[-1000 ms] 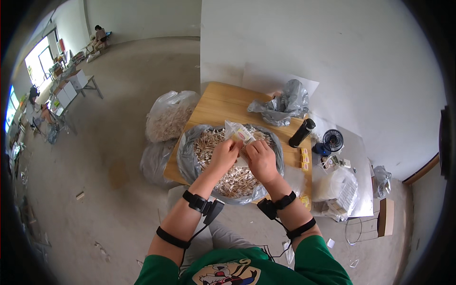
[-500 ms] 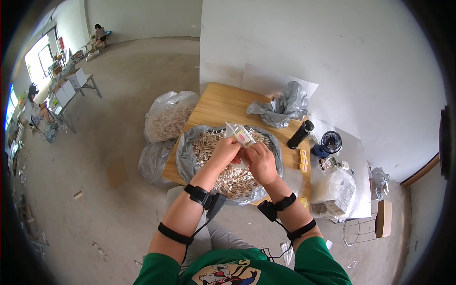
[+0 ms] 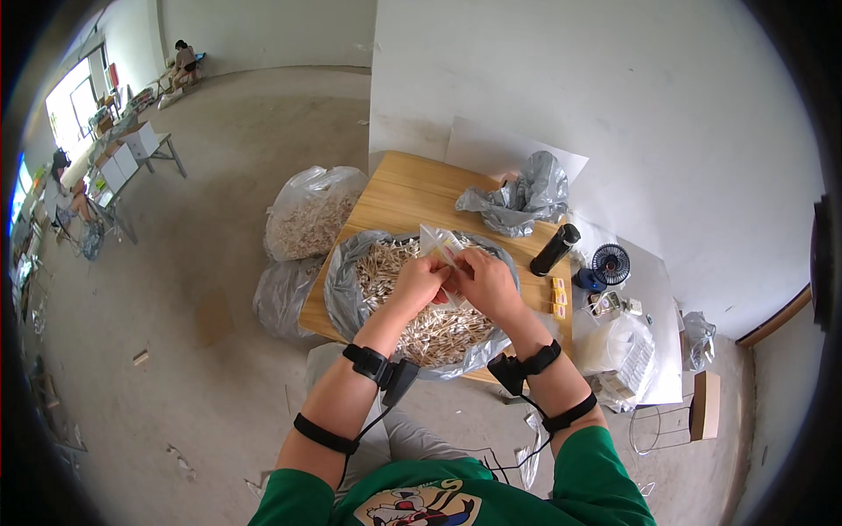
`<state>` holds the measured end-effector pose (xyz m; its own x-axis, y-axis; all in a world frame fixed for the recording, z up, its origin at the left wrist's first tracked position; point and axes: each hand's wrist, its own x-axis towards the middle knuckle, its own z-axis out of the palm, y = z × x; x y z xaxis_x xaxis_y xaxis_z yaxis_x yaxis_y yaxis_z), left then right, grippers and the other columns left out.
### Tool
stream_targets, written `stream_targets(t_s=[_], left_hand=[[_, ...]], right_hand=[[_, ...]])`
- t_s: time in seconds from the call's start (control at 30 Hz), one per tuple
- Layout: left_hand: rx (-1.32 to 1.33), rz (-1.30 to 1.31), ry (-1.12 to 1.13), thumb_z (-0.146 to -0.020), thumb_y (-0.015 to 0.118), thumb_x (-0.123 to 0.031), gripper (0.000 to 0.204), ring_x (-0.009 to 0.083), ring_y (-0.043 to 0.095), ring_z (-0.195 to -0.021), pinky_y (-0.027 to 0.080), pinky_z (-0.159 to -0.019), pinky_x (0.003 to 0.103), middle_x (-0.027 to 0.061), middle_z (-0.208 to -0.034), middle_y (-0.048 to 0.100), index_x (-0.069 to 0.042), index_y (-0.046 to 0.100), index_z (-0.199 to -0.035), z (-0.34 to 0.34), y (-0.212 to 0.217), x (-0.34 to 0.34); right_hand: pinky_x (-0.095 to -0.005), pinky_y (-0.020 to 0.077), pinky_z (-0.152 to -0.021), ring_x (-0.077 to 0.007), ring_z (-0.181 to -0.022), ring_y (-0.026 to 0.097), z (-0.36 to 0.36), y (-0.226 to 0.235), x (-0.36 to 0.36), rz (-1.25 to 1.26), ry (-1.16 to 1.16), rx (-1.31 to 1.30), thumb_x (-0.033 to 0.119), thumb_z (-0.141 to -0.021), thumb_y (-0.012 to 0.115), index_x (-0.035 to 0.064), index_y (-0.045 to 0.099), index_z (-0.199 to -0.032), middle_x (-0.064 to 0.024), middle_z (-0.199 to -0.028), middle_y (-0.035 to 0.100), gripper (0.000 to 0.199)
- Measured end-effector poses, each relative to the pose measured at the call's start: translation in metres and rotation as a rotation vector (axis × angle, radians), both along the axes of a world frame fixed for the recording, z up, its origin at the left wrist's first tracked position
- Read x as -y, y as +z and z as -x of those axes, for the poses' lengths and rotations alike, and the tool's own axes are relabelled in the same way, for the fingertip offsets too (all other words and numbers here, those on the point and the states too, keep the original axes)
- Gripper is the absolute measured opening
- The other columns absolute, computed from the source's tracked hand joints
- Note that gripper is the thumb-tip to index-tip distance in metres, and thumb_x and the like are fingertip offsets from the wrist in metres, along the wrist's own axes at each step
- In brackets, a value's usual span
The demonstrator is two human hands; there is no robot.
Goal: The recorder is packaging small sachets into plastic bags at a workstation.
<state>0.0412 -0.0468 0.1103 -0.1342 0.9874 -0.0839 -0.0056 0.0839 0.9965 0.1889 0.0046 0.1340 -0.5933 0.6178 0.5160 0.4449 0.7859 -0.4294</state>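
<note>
Head view—hands (image 3: 456, 282) hide small clear bag (image 3: 438, 241).

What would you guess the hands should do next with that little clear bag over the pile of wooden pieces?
Probably slip the pieces into the small clear plastic bag: the left hand and right hand pinch it over the grey plastic sack of pale wooden pieces.

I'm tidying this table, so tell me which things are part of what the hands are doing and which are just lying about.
In use:
- left hand and right hand, both on the small clear bag
- grey sack of wooden clothespins beneath them

Lying about:
- crumpled grey bag
- black cylinder
- small blue fan
- sacks on the floor
</note>
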Motion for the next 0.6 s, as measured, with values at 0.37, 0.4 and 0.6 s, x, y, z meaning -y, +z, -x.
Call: stream_targets(t_s=[0.37, 0.4, 0.6], left_hand=[[0.000, 0.059, -0.039, -0.089, 0.056, -0.022, 0.025, 0.0131, 0.059, -0.046, 0.046, -0.039, 0.022, 0.0097, -0.068, 0.066, 0.002, 0.063, -0.086, 0.0029, 0.0073, 0.0050], [0.013, 0.046, -0.045, -0.088, 0.056, -0.021, 0.024, 0.0132, 0.060, -0.046, 0.046, -0.040, 0.022, 0.0096, -0.068, 0.066, 0.002, 0.064, -0.086, 0.0031, 0.0057, 0.0045], [0.049, 0.052, -0.065, -0.088, 0.055, -0.018, 0.021, 0.0134, 0.061, -0.049, 0.048, -0.043, 0.022, 0.0097, -0.071, 0.066, 0.002, 0.063, -0.089, 0.0027, 0.0017, 0.0026]], right_hand=[[-0.0368, 0.0502, -0.068, -0.0336, -0.077, 0.064, 0.0008, 0.0053, 0.0000, 0.336, 0.002, -0.036, 0.008, -0.074, 0.060, 0.0008, 0.065, -0.089, -0.0189, -0.082, 0.065, 0.017], [-0.0368, 0.0502, -0.068, -0.0336, -0.077, 0.064, 0.0014, 0.0040, -0.0001, 0.336, 0.000, -0.037, 0.008, -0.074, 0.060, 0.0008, 0.065, -0.089, -0.0189, -0.082, 0.065, 0.017], [-0.0278, 0.0509, -0.068, -0.0170, -0.073, 0.065, -0.0001, -0.0021, -0.0041, 0.339, -0.011, -0.012, 0.012, -0.075, 0.070, -0.0011, 0.064, -0.092, -0.0114, -0.081, 0.067, 0.022]])
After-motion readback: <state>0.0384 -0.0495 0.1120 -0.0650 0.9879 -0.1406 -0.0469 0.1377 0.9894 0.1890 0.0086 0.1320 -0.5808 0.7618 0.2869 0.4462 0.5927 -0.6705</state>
